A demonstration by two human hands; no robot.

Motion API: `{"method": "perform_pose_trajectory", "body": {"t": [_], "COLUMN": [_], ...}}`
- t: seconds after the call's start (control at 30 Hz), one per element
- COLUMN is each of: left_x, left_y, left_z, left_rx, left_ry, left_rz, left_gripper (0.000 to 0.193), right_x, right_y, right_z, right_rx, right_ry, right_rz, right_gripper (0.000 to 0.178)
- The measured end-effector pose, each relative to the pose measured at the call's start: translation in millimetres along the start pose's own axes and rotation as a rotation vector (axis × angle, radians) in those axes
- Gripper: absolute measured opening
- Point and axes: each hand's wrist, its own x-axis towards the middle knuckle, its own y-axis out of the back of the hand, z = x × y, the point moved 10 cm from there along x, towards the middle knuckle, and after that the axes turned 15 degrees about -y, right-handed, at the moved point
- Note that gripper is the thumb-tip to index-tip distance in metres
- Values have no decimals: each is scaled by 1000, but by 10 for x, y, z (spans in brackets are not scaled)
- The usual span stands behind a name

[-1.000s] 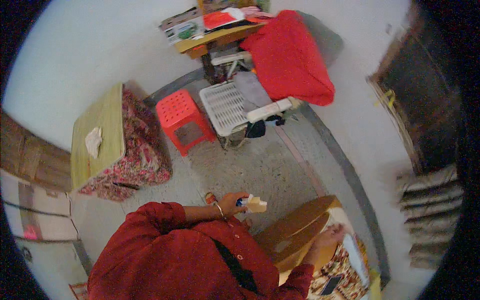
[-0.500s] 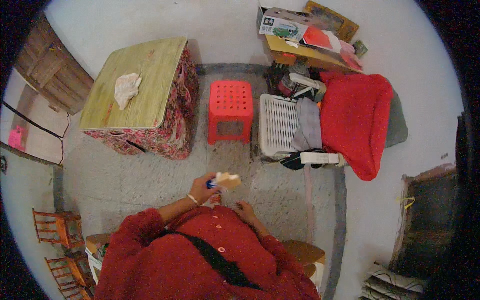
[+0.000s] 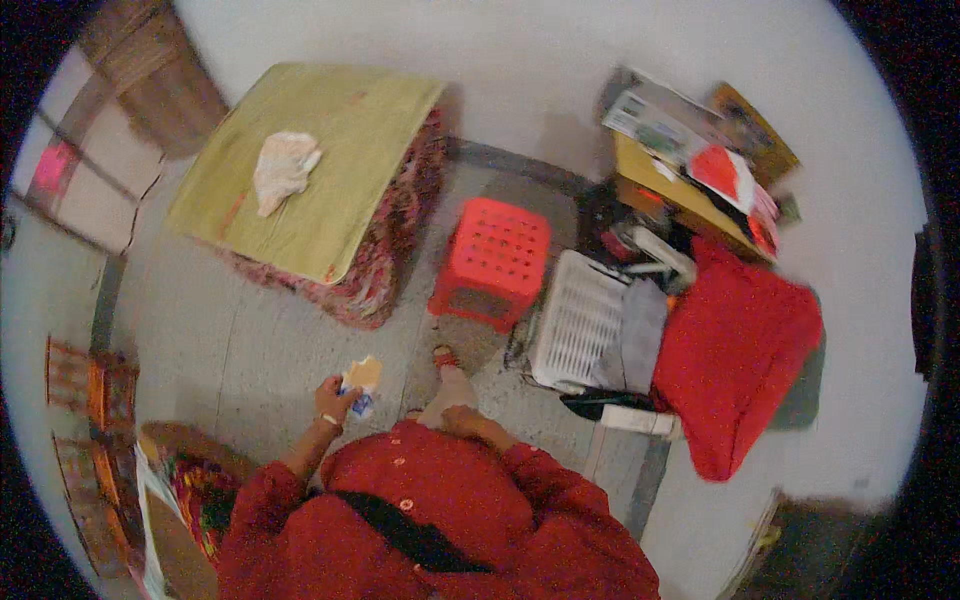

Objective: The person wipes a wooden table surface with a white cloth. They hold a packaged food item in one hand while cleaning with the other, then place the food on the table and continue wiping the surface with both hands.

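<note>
One bread-like piece [image 3: 363, 374] held in the left hand [image 3: 338, 397]

The fingers are closed around a blue-and-white wrapper [image 3: 360, 404] at the near end of the piece; its bare, pale yellow part is left showing just ahead of the hand; the right hand [image 3: 463, 421] is held to the right, apart from the left, by the person's leg [image 3: 453, 388]; how far open it is, or whether anything is gripped, cannot be told; ahead and to the right of the left hand, a red stool [image 3: 500, 245] is seen; farther ahead, a crumpled cloth [image 3: 285, 170] is laid on a yellow-green table [image 3: 365, 140]; ahead and to the right of the right hand, a white chair [image 3: 570, 315] is partly covered by a grey cloth [image 3: 638, 335].
</note>
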Motion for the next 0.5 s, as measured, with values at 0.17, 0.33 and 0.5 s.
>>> {"method": "perform_pose_trajectory", "body": {"t": [0.17, 0.33, 0.5], "left_x": [213, -59, -395], "left_y": [356, 614, 699], "left_z": [122, -741, -533], "left_rx": [320, 188, 206], "left_ry": [53, 240, 415], "left_rz": [215, 448, 524], "left_gripper": [50, 50, 50], "right_x": [-670, -423, -372], "right_y": [1101, 1211, 1458], "right_z": [-698, -682, -810], "right_rx": [-507, -839, -529], "right_ry": [376, 296, 969], "right_rz": [237, 146, 408], "right_gripper": [42, 31, 27]}}
